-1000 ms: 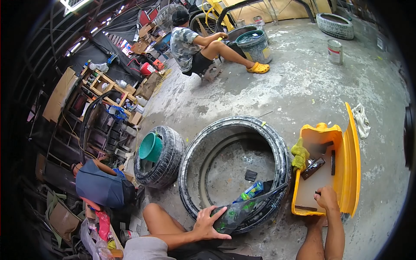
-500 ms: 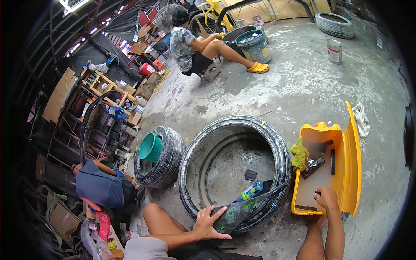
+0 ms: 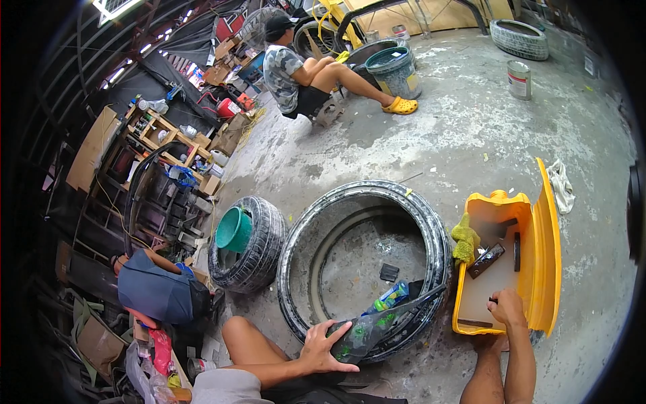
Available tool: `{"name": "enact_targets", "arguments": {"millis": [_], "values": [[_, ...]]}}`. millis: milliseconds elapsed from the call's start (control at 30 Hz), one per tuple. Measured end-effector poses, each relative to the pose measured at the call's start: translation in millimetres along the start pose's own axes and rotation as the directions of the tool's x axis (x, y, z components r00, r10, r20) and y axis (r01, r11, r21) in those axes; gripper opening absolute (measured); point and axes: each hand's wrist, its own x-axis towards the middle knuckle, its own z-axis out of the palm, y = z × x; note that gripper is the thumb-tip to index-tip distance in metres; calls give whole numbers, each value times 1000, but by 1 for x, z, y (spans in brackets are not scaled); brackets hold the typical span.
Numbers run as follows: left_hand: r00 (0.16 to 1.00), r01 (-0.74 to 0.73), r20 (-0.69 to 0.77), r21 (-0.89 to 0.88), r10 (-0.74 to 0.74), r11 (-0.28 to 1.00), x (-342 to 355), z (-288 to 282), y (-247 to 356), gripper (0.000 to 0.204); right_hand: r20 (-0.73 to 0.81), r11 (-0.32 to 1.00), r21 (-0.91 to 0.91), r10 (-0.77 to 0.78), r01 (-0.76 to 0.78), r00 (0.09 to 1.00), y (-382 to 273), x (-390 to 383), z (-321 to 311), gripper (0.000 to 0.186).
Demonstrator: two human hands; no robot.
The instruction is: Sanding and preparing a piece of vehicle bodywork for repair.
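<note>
Across the near rim of a large tyre [image 3: 296, 229] lies a dark, glossy, tapered panel [image 3: 373, 337] with bright green spots. My left hand [image 3: 324, 349] steadies its wide end, thumb and fingers spread round it. My right hand [image 3: 507, 308] is closed over the near end of a yellow bin [image 3: 550, 269], pinching a small dark piece that is mostly covered by the fingers. Cloudy water fills the bin, with dark blocks [image 3: 486, 261] in it. A blue and green packet [image 3: 390, 297] and a small black block [image 3: 389, 272] are inside the tyre ring.
A yellow-green cloth [image 3: 464, 239] hangs on the bin's left edge, a white rag [image 3: 561, 186] beyond it. Left stands a smaller tyre [image 3: 259, 269] holding a green bucket [image 3: 233, 229]. Another person [image 3: 289, 74] sits beside a dark tub [image 3: 397, 71]; a second person [image 3: 158, 286] bends at left.
The seated person at the back has shifted head and arms, with the hands drawn in toward the knees. Both my hands look the same as before.
</note>
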Motion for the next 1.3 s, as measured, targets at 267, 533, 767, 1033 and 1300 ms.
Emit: {"name": "enact_targets", "arguments": {"millis": [267, 533, 767, 1033, 1300], "values": [[1000, -6, -10, 1, 6, 1000, 1, -1, 2, 120, 57, 997, 24, 71, -72, 996, -2, 0, -1, 23], [1000, -10, -21, 5, 10, 1000, 1, -1, 1, 120, 36, 999, -3, 37, -36, 999, -6, 0, -5, 25], [1000, -13, -27, 4, 13, 1000, 1, -2, 3, 119, 26, 999, -20, 25, -25, 999, -3, 0, -3, 24], [1000, -11, -26, 2, 11, 1000, 0, -1, 4, 119, 27, 1000, 0, 22, -22, 999, 1, -1, 2, 23], [1000, -10, -20, 26, 11, 1000, 8, -9, 4, 121, 63, 996, 67, 59, -63, 996, 2, 2, 0, 21]]}}
